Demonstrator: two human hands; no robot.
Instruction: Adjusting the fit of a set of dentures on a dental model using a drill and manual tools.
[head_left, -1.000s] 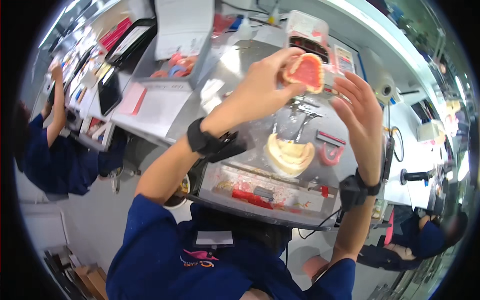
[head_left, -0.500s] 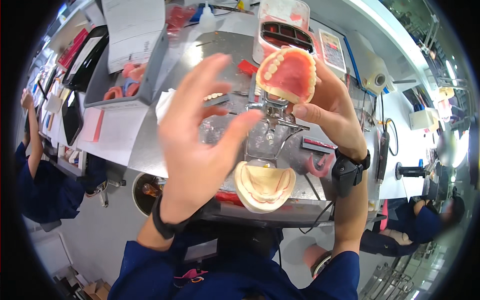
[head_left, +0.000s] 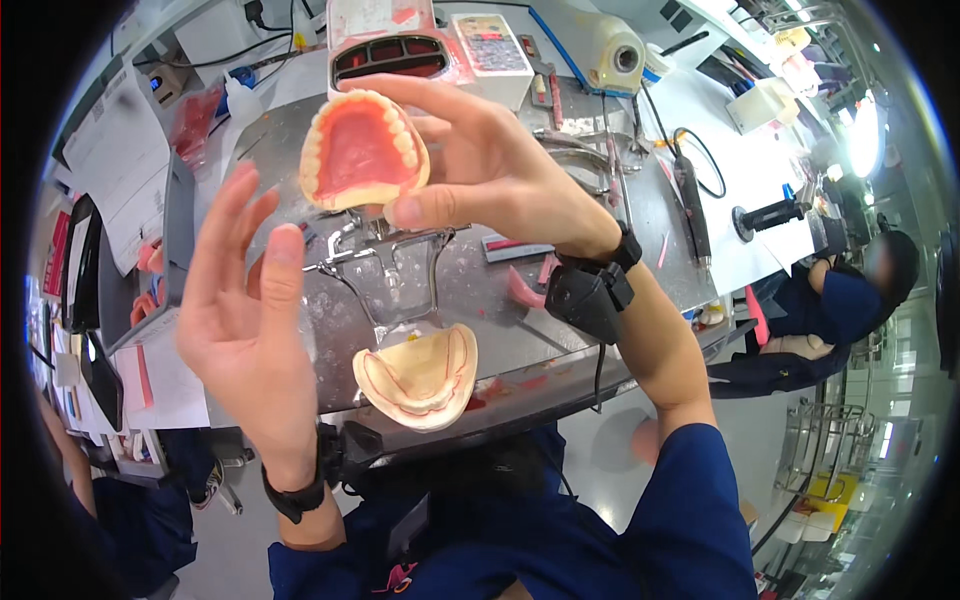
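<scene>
Up in my right hand (head_left: 480, 165), pinched between thumb and fingers, is an upper denture model (head_left: 362, 150): cream teeth in pink wax on a plaster cast. My left hand (head_left: 250, 300) is raised just left of it, fingers apart and holding nothing. A metal articulator frame (head_left: 390, 275) lies beneath them on the bench, partly covered by the model and my right hand. Closer to me, a cream lower-jaw plaster cast (head_left: 420, 385) with red lines drawn on it rests at the bench edge.
A white box with a dark compartmented tray (head_left: 390, 58) stands behind my hands. A pink wax arch (head_left: 525, 288) lies right of the frame, near a grey strip (head_left: 515, 248). Farther right is a black corded handpiece (head_left: 692, 205). A grey bin (head_left: 180, 240) stands left; another person (head_left: 850, 295) sits right.
The view has swung right, so the bench appears farther left. My left hand, blurred before, is sharper and closer to the model. The model has turned in my right hand, its arch more upright.
</scene>
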